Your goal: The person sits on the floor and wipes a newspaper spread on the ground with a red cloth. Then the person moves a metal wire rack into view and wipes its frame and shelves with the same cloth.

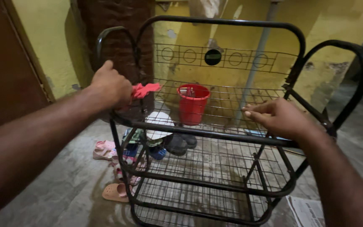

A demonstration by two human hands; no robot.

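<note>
A black metal wire rack (215,133) with several shelves stands in front of me. My left hand (111,87) is closed on a red cloth (145,89) and presses it against the rack's top left corner. My right hand (277,117) rests on the front bar of the top shelf at the right, fingers curled over the wire with nothing else in it.
A red bucket (193,104) stands behind the rack by a yellow wall and a grey pipe (255,63). Sandals and shoes (118,191) lie on the concrete floor to the left, with a white cap (159,125) among them. A newspaper (307,210) lies at the lower right. A brown door (5,67) is at the left.
</note>
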